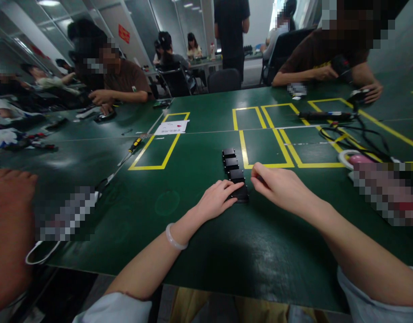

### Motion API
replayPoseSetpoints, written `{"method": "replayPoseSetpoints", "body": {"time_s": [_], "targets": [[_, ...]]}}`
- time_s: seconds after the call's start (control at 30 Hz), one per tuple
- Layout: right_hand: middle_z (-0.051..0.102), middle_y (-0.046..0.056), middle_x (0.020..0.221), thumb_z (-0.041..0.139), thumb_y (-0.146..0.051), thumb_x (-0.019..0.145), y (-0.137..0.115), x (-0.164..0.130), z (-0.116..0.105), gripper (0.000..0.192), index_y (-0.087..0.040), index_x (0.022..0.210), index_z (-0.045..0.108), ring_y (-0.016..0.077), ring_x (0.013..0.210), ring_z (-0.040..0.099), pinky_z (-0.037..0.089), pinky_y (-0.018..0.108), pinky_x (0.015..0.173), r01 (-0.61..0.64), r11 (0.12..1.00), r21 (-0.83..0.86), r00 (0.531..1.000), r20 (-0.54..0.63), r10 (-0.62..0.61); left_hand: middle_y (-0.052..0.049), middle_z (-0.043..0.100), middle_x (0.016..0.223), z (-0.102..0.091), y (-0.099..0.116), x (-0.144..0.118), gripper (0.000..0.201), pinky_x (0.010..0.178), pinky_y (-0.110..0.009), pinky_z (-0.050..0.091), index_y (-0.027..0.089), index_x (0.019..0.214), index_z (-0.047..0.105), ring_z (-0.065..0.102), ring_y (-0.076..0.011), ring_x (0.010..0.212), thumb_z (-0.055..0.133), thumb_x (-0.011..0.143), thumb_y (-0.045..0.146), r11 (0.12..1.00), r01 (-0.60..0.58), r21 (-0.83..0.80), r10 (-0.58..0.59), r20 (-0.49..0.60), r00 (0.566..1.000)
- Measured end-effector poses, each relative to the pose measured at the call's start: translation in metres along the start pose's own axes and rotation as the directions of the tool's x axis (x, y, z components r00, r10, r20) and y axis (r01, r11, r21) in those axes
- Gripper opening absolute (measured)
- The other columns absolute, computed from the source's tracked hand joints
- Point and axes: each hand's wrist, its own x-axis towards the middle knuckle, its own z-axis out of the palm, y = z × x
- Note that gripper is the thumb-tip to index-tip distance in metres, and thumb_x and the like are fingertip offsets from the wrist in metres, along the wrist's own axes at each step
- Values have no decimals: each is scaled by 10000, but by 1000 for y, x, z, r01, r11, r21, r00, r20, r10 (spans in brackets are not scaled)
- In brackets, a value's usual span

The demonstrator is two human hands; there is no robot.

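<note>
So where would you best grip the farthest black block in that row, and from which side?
Probably by its two long side faces, pinched from above. The farthest block lies flat on the table, its near end abutting the next block, while both hands, left hand and right hand, are at the nearest block.

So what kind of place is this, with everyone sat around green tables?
Probably an assembly workshop or training room: a green work table marked with yellow tape boxes, a screwdriver, and a row of small black parts under the person's hands.

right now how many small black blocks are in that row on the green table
4, in one row: the farthest, the second, the third, and the nearest under the left hand. None seems hidden.
</note>
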Motion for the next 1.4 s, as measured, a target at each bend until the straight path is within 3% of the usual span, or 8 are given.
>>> {"method": "replayPoseSetpoints", "body": {"time_s": [0.13,0.53,0.73,0.83,1.17,1.4], "targets": [[630,27,676,330,-400,962,-1,2,6,277,-198,924,516,171,579,572,232,247,498,-46,992,-119,999,-32,43,-57,493,1226,0,0,0,486,926,-364,452,299,1420,324,492,-210,1071,473,958,336,1000,0,-3,0,4,1000],[641,10,782,368,-262,928,-5,-2,-2,112,-208,953,463,145,612,566,282,249,530,-6,1000,19,1000,2,6,-56,492,1225,-1,1,0,479,930,-364,451,301,1416,331,486,-212,1082,471,959,334,1000,6,7,-6,4,1000],[659,35,750,294,-390,976,-3,1,6,283,-207,891,492,195,649,615,228,269,509,-46,989,-144,999,-35,42,-60,491,1229,-1,1,0,478,939,-370,452,305,1418,329,489,-214,1087,465,961,342,1000,1,6,-1,1,1000],[670,41,748,290,-384,980,-3,3,8,284,-195,948,500,197,632,618,227,268,505,-45,990,-136,999,-6,45,-57,496,1221,0,1,0,479,936,-369,452,304,1417,330,488,-215,1088,468,960,339,1000,1,8,-1,0,1000],[623,8,753,366,-269,932,-1,4,0,127,-205,969,470,162,640,582,301,256,550,102,994,26,995,9,-103,-62,496,1230,0,1,0,467,934,-370,452,291,1408,341,490,-215,1089,466,960,328,1000,-5,-2,5,-9,1000],[594,12,643,335,-413,968,5,5,9,285,-200,867,494,170,583,563,270,253,522,118,992,-54,991,-53,-121,-56,502,1227,1,0,0,458,928,-364,455,282,1390,360,496,-212,1071,484,951,320,1000,-8,5,8,-14,1000]]}}
